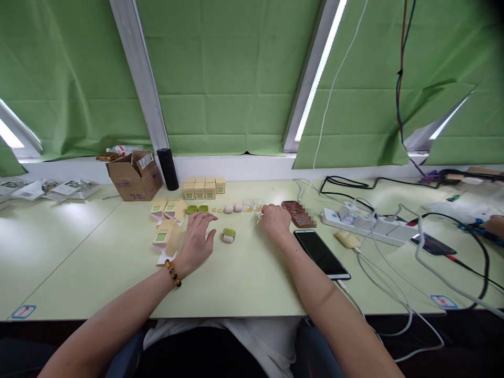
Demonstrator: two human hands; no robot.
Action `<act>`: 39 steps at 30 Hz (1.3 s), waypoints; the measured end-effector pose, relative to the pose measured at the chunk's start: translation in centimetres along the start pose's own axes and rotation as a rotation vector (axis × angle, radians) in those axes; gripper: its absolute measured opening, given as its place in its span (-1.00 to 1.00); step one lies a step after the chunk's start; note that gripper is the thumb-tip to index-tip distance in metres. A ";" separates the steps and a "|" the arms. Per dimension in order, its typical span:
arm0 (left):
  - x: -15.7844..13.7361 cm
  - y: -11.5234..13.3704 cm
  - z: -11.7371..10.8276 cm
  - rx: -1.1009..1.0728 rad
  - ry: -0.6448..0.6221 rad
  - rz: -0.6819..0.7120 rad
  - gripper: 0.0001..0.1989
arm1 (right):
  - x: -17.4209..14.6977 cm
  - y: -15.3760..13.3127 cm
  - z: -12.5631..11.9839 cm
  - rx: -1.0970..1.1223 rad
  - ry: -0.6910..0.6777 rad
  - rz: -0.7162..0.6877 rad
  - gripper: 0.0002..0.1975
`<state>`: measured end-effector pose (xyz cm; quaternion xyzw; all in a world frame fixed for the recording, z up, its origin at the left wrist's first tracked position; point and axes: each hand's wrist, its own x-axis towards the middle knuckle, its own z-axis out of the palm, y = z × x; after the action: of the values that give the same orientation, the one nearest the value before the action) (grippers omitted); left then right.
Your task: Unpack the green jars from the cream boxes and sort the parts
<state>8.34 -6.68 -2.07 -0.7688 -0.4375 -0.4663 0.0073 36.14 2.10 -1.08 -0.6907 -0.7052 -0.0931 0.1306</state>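
My left hand hovers or rests over the table with its fingers apart and nothing in them. Just beyond its fingertips are small green trays. A small green and white case lies between my hands. The fingers of my right hand are bent together around a small clear plastic piece, partly hidden by them. Beside it sit clear plastic containers with something yellow inside. Two pale pink cylindrical pieces and tiny yellow pieces continue the row leftward.
Small cardboard boxes stand at the back; open ones lie left. A brown carton and black cylinder are behind. Rightward lie a red patterned object, phone, power strip, cables and another person's hand.
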 end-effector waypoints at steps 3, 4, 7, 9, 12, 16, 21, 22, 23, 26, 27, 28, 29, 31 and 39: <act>0.0 0.1 0.0 0.003 0.000 -0.002 -0.66 | -0.1 -0.2 -0.4 0.061 0.117 -0.062 -0.72; 0.0 0.1 0.0 0.005 -0.001 -0.003 -0.66 | -0.3 -0.4 -0.6 0.107 0.157 -0.105 -0.71; 0.0 0.1 0.0 0.008 -0.005 -0.011 -0.67 | -1.2 -1.7 -1.2 0.294 0.196 -0.352 -0.59; 0.0 0.1 0.0 0.009 -0.002 -0.017 -0.66 | -2.2 -2.8 -1.3 0.400 0.149 -0.585 -0.40; 0.0 0.0 0.0 0.012 0.008 -0.023 -0.66 | -3.6 -4.5 -0.9 0.455 0.104 -0.774 -0.24; 0.0 -0.1 0.0 0.020 0.006 -0.032 -0.66 | -4.4 -5.5 0.1 0.411 0.052 -0.870 -0.30; 0.0 -0.2 0.1 0.006 0.003 -0.049 -0.67 | -4.1 -5.5 0.6 0.469 -0.002 -0.890 -0.39; 0.0 -0.2 0.1 0.001 0.003 -0.052 -0.67 | -4.1 -5.4 0.5 0.504 -0.012 -0.885 -0.40; 0.0 -0.3 0.1 -0.005 0.001 -0.055 -0.67 | -4.1 -5.4 0.4 0.549 -0.024 -0.876 -0.41; 0.0 -0.2 0.1 -0.036 -0.006 -0.060 -0.66 | -4.2 -5.5 -0.3 0.763 -0.082 -0.824 -0.46; 0.0 -0.2 0.1 -0.049 -0.007 -0.060 -0.65 | -4.2 -5.5 -0.5 0.856 -0.112 -0.797 -0.48; 0.0 -0.2 0.1 -0.062 -0.007 -0.059 -0.64 | -4.3 -5.6 -0.6 0.954 -0.145 -0.764 -0.50; 0.0 -0.2 0.0 -0.076 -0.007 -0.057 -0.63 | -4.3 -5.7 -0.8 1.054 -0.179 -0.727 -0.52; 0.0 -0.1 0.0 -0.111 -0.007 -0.045 -0.61 | -4.2 -6.0 -0.8 1.257 -0.254 -0.655 -0.54; 0.0 0.7 -0.5 -0.244 -0.074 0.054 -0.48 | -4.3 -6.9 -0.1 1.835 -0.565 -0.502 -0.46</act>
<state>8.49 -7.31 -1.55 -0.7920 -0.3568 -0.4871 -0.0897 29.33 -2.23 -1.95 -0.1493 -0.6352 0.6319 0.4182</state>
